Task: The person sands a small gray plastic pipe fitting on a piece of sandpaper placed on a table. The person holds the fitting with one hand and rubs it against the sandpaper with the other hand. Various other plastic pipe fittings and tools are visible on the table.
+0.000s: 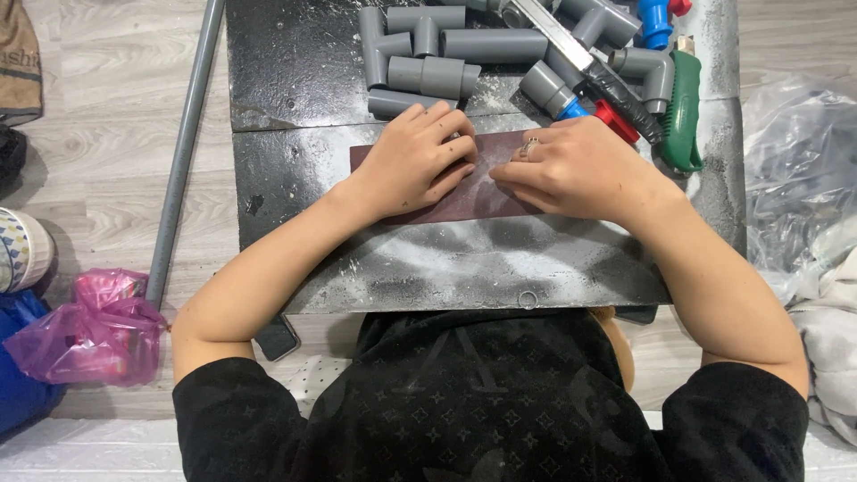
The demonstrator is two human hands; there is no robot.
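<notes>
Sandpaper sheet (464, 201), reddish-brown, dusty, flat

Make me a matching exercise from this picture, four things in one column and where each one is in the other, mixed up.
Things:
1. sandpaper sheet
2. green-handled saw
3. long grey pipe
4. pink plastic bag

Places:
A. on the floor, left of the board
B. under both hands
C. at the board's right edge
D. on the floor, lower left, past the pipe's end

Pairs: 1-B, 2-C, 3-A, 4-D
</notes>
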